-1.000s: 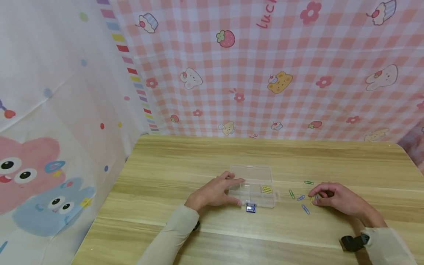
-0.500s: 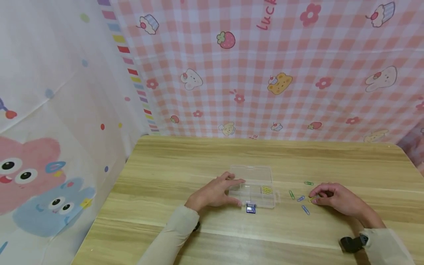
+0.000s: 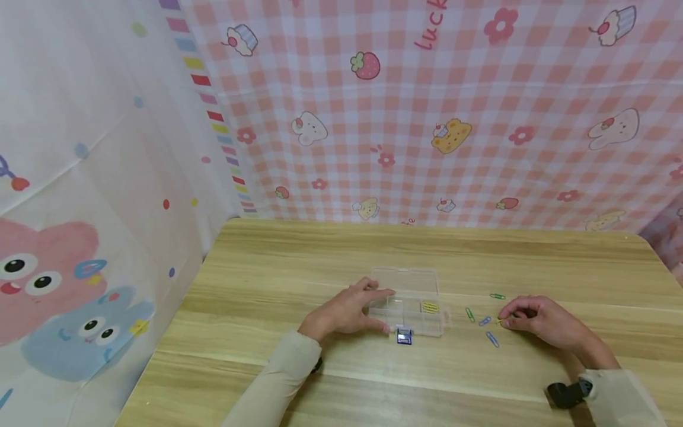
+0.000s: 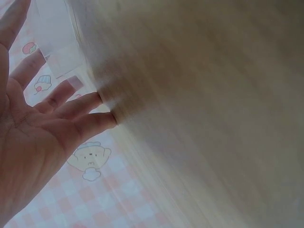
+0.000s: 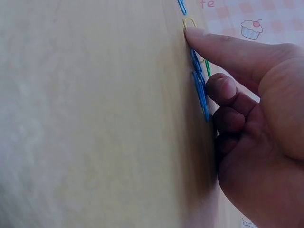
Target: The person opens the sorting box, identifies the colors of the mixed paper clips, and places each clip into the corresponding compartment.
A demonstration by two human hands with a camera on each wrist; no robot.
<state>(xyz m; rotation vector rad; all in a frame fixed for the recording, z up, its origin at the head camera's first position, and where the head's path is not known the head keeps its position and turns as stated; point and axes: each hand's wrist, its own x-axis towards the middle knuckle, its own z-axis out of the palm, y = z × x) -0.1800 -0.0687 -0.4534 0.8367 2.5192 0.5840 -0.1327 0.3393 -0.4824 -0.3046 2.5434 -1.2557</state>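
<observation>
My right hand pinches a yellow paper clip between thumb and forefinger, close over the table; its other fingers are curled in. Left of it lie blue paper clips and green paper clips. In the right wrist view, more blue paper clips show by the fingers. A clear plastic compartment box lies with its lid folded back; yellow paper clips fill one compartment at the right. My left hand rests at the box's left side, fingers spread and extended.
A small blue label-like piece is at the box's front edge. The wooden table ends at a pink checked cloth behind and a white printed cloth on the left. A black wrist camera sits by the right sleeve.
The yellow paper clip has turned and shifted slightly left between my right fingertips, away from the blue one beside it. The left hand and the box stay put.
</observation>
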